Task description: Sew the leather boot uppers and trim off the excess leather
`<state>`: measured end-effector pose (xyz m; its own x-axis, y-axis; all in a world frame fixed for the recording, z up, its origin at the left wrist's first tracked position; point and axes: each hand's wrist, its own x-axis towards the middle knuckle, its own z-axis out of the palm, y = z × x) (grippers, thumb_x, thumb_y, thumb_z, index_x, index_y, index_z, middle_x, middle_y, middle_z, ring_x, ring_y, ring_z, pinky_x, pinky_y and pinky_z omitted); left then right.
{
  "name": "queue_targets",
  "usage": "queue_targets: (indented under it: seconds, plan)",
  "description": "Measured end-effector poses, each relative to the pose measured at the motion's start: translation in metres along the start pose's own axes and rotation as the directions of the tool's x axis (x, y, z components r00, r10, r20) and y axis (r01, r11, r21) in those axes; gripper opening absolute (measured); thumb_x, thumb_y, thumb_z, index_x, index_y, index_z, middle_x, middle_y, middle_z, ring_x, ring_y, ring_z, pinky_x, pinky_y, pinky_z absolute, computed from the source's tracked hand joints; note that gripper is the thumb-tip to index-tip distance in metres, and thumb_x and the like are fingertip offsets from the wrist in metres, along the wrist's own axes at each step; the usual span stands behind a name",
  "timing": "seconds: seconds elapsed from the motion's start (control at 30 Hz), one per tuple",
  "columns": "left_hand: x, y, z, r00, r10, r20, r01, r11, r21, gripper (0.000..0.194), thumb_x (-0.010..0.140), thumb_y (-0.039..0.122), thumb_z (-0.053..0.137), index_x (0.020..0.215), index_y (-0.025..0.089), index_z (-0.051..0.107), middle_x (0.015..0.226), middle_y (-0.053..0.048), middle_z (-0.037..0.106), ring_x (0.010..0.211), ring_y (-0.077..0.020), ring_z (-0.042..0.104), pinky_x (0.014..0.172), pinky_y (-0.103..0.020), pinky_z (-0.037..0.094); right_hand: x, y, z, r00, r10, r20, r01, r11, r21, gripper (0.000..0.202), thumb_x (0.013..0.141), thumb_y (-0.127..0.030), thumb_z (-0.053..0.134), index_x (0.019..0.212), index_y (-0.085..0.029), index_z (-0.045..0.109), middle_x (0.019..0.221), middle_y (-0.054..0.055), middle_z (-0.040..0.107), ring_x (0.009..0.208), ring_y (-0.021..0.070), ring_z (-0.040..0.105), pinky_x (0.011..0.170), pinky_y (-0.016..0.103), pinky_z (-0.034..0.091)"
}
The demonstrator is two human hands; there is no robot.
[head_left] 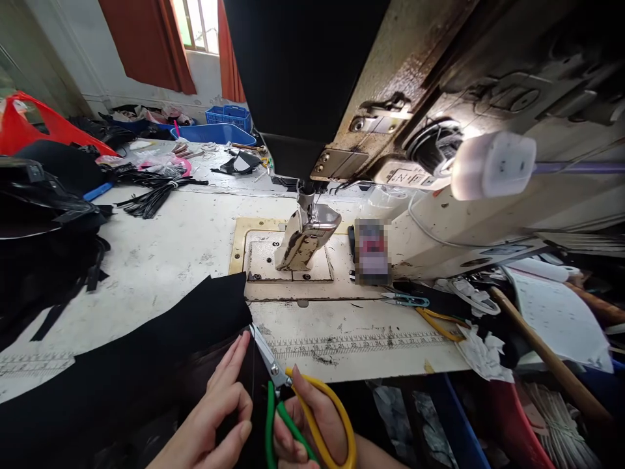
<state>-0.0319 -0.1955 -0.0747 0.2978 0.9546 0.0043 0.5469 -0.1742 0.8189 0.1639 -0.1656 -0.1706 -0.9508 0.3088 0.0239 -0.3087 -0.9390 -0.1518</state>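
My right hand (312,423) is closed around the handles of a pair of scissors (274,370), one handle green and the other yellow. The metal blades point up and left, and their tips meet the right edge of a long black fabric piece (195,312). Against that same edge rests my left hand (219,410), two fingers stretched out toward the blade tips, the thumb and another finger bent with a gap between them. The fabric runs from the lower left across the table's front edge. Behind it stands the sewing machine's metal post (308,238).
Overhead looms the machine head (336,156) with a lit lamp (493,166). Thread snips (407,299), yellow-handled scissors (439,322) and a wooden stick (547,352) lie to the right. Black material (43,260) is piled left; a black strip bundle (156,192) sits further back.
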Motion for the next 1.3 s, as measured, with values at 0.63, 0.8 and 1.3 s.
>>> queue_targets:
  seconds: [0.63, 0.8, 1.3]
  plan:
    - [0.072, -0.041, -0.033, 1.000, -0.019, -0.023, 0.025, 0.955, 0.296, 0.027, 0.081, 0.022, 0.064, 0.108, 0.024, 0.065, 0.101, -0.003, 0.062, 0.087, -0.0194, 0.064, 0.077, -0.030, 0.054, -0.052, -0.116, 0.103, 0.845, -0.509, -0.166, -0.482, -0.586, -0.651, 0.015, 0.081, -0.030, 0.055, 0.077, -0.016, 0.054, 0.077, 0.006, 0.056, 0.066, 0.0157, 0.048, 0.057, 0.027, 0.033]
    - [0.071, -0.038, -0.036, 1.000, 0.031, 0.004, -0.031, 0.974, 0.225, 0.007, 0.084, 0.022, 0.060, 0.090, 0.021, 0.064, 0.090, -0.002, 0.062, 0.072, -0.0137, 0.060, 0.065, -0.024, 0.050, -0.034, -0.157, 0.096, 0.950, -0.295, -0.103, -0.303, -0.949, -0.083, 0.007, 0.074, -0.020, 0.054, 0.080, -0.016, 0.055, 0.082, 0.006, 0.057, 0.070, 0.0180, 0.049, 0.059, 0.031, 0.032]
    - [0.077, -0.032, -0.039, 0.993, 0.092, 0.079, -0.099, 0.991, 0.089, 0.013, 0.084, 0.012, 0.047, 0.078, 0.019, 0.056, 0.085, -0.003, 0.058, 0.070, -0.0126, 0.053, 0.062, -0.023, 0.041, 0.012, -0.180, 0.123, 0.939, -0.090, -0.331, -0.073, -0.995, 0.063, 0.014, 0.082, -0.022, 0.054, 0.091, -0.013, 0.060, 0.088, 0.008, 0.062, 0.071, 0.0195, 0.059, 0.052, 0.028, 0.026]
